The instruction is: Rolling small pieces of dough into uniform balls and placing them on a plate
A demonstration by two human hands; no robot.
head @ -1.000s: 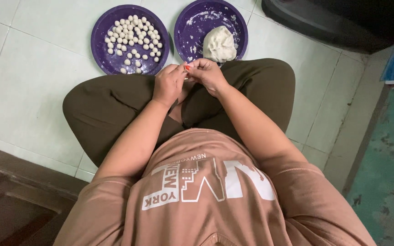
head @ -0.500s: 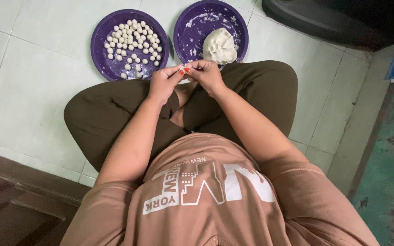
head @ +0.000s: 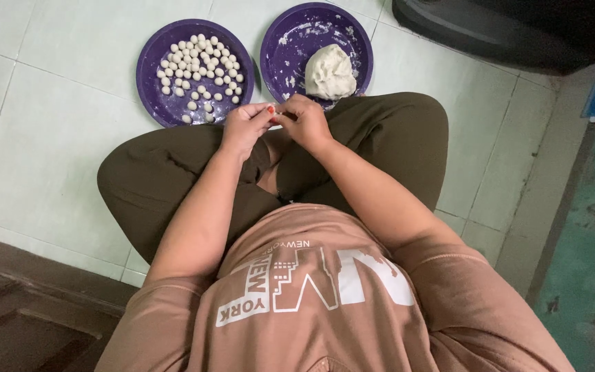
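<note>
A tiny bit of white dough point(head: 273, 114) is pinched between the fingertips of both hands, just above the middle of the frame, over the person's crossed legs. The left hand point(head: 244, 129) and the right hand point(head: 304, 122) meet there, fingertips touching, each closed narrowly on that bit; it is too small to make out its shape.

Just beyond the right hand, at the upper middle, sits a purple plate point(head: 285, 49) dusted with flour, holding a lump of white dough point(head: 330, 72) on its right side. Beside it to the left, nearly touching, is a second purple plate point(head: 151, 83) scattered with many small white dough balls point(head: 200, 63).

Both plates rest on a pale tiled floor point(head: 63, 103). At the upper right edge lies a dark object point(head: 490, 34), and a worn greenish surface point(head: 587, 262) runs down the right side.
</note>
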